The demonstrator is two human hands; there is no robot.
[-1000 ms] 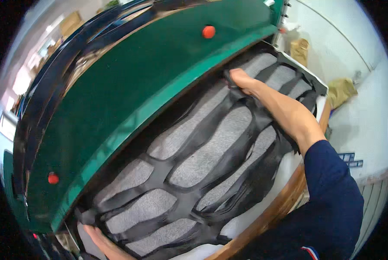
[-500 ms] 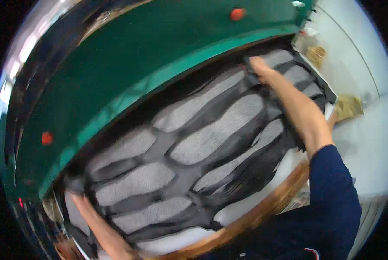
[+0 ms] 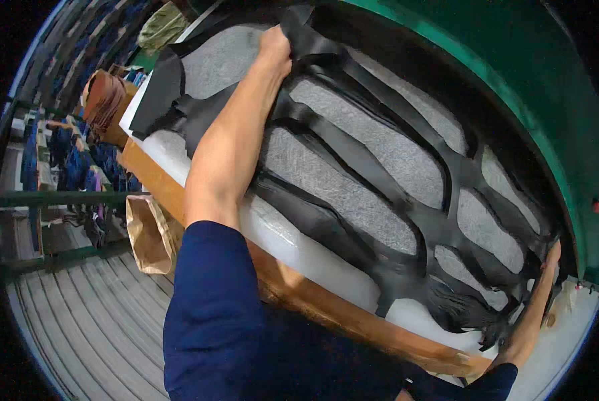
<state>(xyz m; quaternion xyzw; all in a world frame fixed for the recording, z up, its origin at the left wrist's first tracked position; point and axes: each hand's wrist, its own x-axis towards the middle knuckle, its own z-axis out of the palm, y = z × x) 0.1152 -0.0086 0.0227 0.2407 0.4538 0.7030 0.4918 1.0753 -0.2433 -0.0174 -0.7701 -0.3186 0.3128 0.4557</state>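
Note:
A wide black cut-out sheet (image 3: 353, 150), like leather or rubber with large elongated holes, lies across a grey textured surface (image 3: 339, 180) that shows through the openings. My left hand (image 3: 274, 50) is closed on the sheet at its far left part, where the material bunches up. At the right end my right hand (image 3: 551, 257) grips the sheet's edge, its fingers partly hidden. Strips along the near side are creased and folded over one another. Near the right hand the sheet's corner is crumpled.
A green machine body (image 3: 553, 100) curves over the far side. A brown wooden edge (image 3: 353, 327) runs along the near side. An open paper bag (image 3: 150, 234) stands at the left, below brown stacked pieces (image 3: 102, 100). Shelving with blue items (image 3: 65, 154) is beyond.
The view has swung left and tilted, so the shelves and paper bag now show. Both hands stay at the sheet's two ends, and its strips look more lifted and folded.

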